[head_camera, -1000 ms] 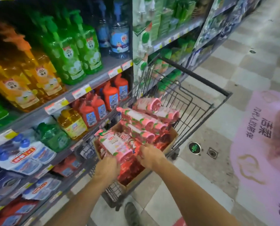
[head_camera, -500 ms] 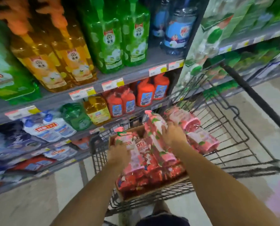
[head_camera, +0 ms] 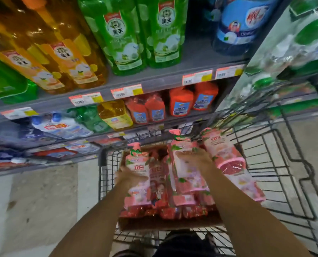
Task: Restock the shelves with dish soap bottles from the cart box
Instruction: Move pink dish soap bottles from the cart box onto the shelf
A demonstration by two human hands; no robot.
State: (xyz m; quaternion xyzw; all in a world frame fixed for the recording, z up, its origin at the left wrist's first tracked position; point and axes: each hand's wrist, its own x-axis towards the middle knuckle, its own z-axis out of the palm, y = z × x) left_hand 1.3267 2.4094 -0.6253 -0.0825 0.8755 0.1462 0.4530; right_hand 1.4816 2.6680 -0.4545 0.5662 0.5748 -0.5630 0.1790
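Here, the head view looks down into a wire cart (head_camera: 276, 164) parked against the shelves (head_camera: 154, 78). A cardboard box (head_camera: 173, 224) sits in the left part of the cart basket, its near flap at the basket's near edge. To the right of the box the wire floor of the basket is open up to the cart's right wall. The shelf edges with price tags (head_camera: 126, 90) run just beyond the cart's far rim; the floor (head_camera: 33, 201) to the left of the cart is bare tile.

The dish soap bottles (head_camera: 187, 175) lie packed side by side in the box, pump heads toward the shelves. Each is pink, with a pink pump, green leaf print and a red base. One more bottle (head_camera: 228, 160) lies tilted over the box's right edge, onto the basket.

The left hand (head_camera: 125, 176) is closed around the leftmost bottle (head_camera: 138, 175) at its middle. The right hand (head_camera: 195, 158) lies fingers-down over a bottle near the box's centre; whether it grips cannot be told because of motion blur.

On the shelves stand orange bottles (head_camera: 181, 102), green bottles (head_camera: 121, 34) and yellow bottles (head_camera: 69, 58).
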